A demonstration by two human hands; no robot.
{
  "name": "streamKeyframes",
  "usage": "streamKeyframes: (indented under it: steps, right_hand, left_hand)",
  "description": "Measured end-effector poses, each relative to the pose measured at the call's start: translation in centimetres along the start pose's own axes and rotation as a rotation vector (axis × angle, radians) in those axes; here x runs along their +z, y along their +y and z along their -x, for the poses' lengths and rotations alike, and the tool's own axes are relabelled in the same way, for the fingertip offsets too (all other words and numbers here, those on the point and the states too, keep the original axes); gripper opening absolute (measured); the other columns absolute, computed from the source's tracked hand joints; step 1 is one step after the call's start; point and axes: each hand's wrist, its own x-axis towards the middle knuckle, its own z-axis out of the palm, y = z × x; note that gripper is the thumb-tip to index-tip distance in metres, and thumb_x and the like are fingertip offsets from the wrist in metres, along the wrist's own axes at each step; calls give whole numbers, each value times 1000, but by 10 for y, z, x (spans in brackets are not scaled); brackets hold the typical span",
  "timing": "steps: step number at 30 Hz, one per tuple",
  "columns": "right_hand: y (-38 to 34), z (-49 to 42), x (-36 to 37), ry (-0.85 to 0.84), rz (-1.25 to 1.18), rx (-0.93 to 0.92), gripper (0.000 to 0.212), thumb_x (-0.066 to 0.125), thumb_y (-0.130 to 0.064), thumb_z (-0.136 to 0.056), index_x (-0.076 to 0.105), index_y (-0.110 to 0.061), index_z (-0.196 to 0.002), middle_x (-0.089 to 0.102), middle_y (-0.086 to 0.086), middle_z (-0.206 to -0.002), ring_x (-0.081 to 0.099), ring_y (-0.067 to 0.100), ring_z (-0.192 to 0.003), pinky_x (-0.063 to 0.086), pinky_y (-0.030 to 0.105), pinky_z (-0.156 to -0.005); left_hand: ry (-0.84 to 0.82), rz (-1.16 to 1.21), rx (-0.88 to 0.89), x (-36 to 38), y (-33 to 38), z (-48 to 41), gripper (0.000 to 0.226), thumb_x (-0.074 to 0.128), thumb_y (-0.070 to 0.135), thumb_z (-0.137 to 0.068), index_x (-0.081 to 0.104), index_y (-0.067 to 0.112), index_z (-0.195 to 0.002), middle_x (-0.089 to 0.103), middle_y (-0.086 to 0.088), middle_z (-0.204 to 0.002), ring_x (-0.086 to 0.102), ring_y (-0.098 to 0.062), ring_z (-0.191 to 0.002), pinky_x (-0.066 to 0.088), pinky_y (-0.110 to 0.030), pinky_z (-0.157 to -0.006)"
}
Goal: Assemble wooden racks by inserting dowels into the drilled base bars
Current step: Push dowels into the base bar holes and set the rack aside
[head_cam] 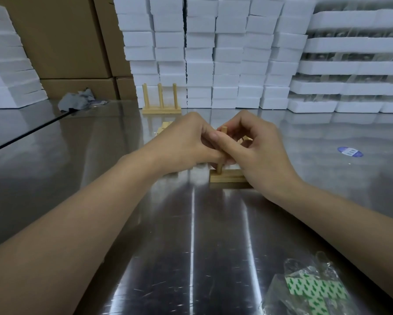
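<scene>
Head view: both grips clamp one upright dowel (224, 132), left hand (186, 142) pinching its left side, right hand (259, 153) curled round it. Dowel foot sits in left end of base bar (228, 176), flat on steel table (191, 223). Finished three-dowel rack (161, 100) stands well behind, against foam boxes (227, 53).

Bright, even overhead light, streaked white glare on the steel table (145, 258), faint soft shadows, wide-angle bowing at the edges, foam stacks (227, 53) slightly soft.
</scene>
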Motion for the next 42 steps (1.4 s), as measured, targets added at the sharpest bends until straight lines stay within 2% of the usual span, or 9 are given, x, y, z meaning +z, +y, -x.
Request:
streamKeyframes:
  steps: [4,9,13,19,22,26,32,37,42]
  right_hand:
    - [-5,0,-1,-18,28,33,21,80,-29,-94,69,-13,-88,73,0,-81,71,24,-80,59,53,-75]
    - [-8,2,-1,-29,103,-18,21,76,-24,-97,66,-8,-88,71,2,-82,65,17,-76,54,36,-71]
    - [-8,4,-1,-44,113,-50,23,75,-21,-98,64,-4,-88,68,3,-79,62,18,-74,50,32,-67]
    - [-7,8,1,-26,141,-75,25,74,-22,-98,61,-6,-85,64,1,-76,58,17,-73,49,35,-67]
    - [-7,9,3,-8,121,-61,25,74,-23,-99,60,-8,-85,63,0,-77,58,15,-73,49,36,-66]
    - [-5,10,2,-31,106,-39,25,72,-29,-100,61,-11,-87,64,2,-78,61,21,-73,51,42,-65]
    - [-9,9,-6,-86,45,-9,22,73,-28,-100,66,-13,-87,65,-3,-76,63,17,-73,53,45,-68]
    - [-22,16,-7,-231,-29,-27,16,71,-26,-101,73,-14,-92,69,5,-76,67,30,-74,55,55,-70]
    - [-39,17,-10,-273,-210,-83,21,59,-13,-106,73,-1,-96,70,-7,-73,64,4,-68,50,17,-66]
  left_hand:
    - [-16,-34,-22,0,2,0,17,91,24,-83,82,32,-71,72,12,-59,62,6,-52,40,-5,-50]
    - [-18,-147,-55,0,5,-3,22,89,29,-84,77,20,-67,67,-4,-59,54,-3,-53,41,-18,-53]
    - [-33,-156,-51,0,4,-3,29,87,26,-85,71,25,-61,59,10,-51,50,0,-49,37,-14,-49]
    - [80,-81,-12,16,-7,13,15,83,35,-90,80,25,-79,77,8,-72,71,-6,-70,57,-32,-69]
    - [140,-58,0,27,-15,23,10,81,46,-87,78,37,-85,75,15,-75,63,1,-70,51,-27,-69]
    - [37,-216,1,25,-20,24,22,87,51,-85,75,32,-81,66,18,-71,56,-3,-67,36,-16,-57]
    - [-75,-168,-22,24,-11,26,33,90,58,-77,74,30,-69,67,19,-70,56,-2,-63,43,-19,-58]
    - [-446,-22,-57,-4,6,29,17,74,41,-84,81,25,-89,75,13,-86,64,-2,-82,47,-29,-79]
    - [-55,191,-125,-23,2,29,28,53,6,-68,78,18,-74,71,-1,-71,61,-21,-68,44,-40,-67]
